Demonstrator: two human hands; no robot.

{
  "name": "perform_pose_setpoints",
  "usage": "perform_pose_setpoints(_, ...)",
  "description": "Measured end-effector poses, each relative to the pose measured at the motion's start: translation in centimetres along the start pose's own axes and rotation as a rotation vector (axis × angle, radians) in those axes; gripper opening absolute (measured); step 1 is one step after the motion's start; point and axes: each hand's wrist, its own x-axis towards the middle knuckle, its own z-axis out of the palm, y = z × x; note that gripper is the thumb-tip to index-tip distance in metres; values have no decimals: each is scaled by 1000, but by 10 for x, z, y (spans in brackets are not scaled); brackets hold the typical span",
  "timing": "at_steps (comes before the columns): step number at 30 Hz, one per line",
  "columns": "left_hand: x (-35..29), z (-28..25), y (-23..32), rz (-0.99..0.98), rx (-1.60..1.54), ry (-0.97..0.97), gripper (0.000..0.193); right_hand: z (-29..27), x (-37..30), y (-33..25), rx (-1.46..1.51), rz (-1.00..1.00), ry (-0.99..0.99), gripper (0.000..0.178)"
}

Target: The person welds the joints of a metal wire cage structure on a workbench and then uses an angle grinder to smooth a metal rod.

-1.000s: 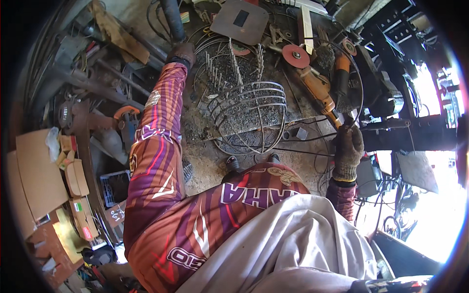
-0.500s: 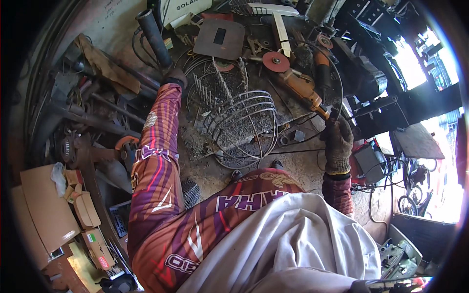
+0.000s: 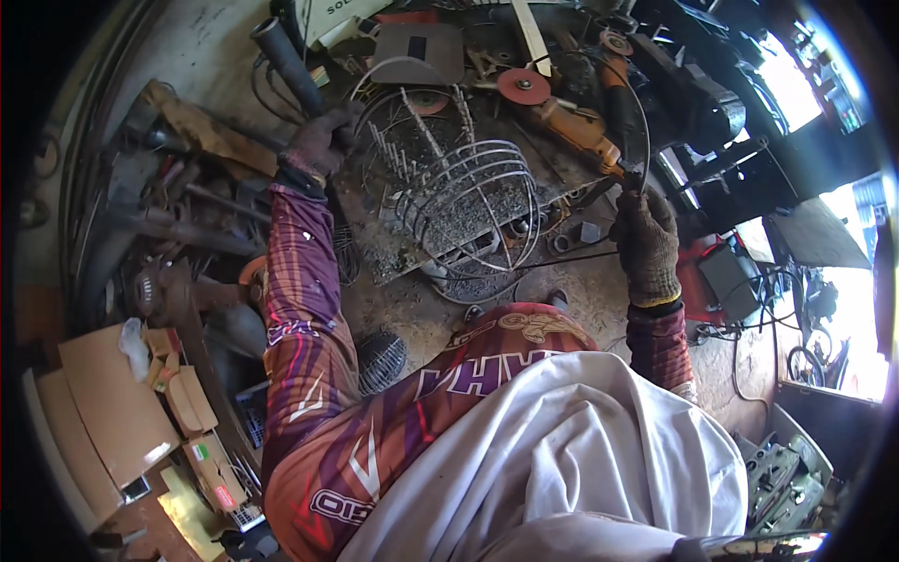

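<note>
My left hand (image 3: 323,140), in a dark work glove, is closed at the far left of the work surface. From its fingers a thin wire hoop (image 3: 405,62) appears to arch over the flat metal plate (image 3: 433,67). My right hand (image 3: 646,239), in a knitted glove, is closed around a thin curved line (image 3: 646,140), a cable or a rod; I cannot tell which. Just beyond it lies an orange angle grinder (image 3: 581,129) with a red disc (image 3: 523,86). A rounded cage of bent metal rods (image 3: 468,208) stands between my hands.
Upright metal pins (image 3: 393,155) rise from the work surface beside the cage. A second grinder (image 3: 615,75) lies at the far right. A thick dark pipe (image 3: 286,66) stands behind my left hand. Cardboard boxes (image 3: 117,403) sit at the lower left. A red-and-grey machine (image 3: 726,276) stands at right.
My left hand has come nearer and shows more of its glove; the wire hoop now arches in front of the plate. My right hand stays near the grinder's tail. The whole view has shifted slightly.
</note>
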Motion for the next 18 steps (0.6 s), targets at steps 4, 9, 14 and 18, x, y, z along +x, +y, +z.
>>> perform_pose_setpoints(4, -37, 41, 28, 181, -134, 40, 21, 4, 6, 6, 40, 26, -80, 37)
perform_pose_setpoints(9, -101, 122, 14, 136, -400, -83, 24, 27, 7, -13, 9, -34, -154, 35)
perform_pose_setpoints(14, -138, 238, -62, 140, -458, -203, 15, 36, 4, -31, 221, -23, -361, 31)
perform_pose_setpoints(18, -158, 298, -84, 116, -294, -89, 11, 20, -5, -36, 308, 67, -468, 31)
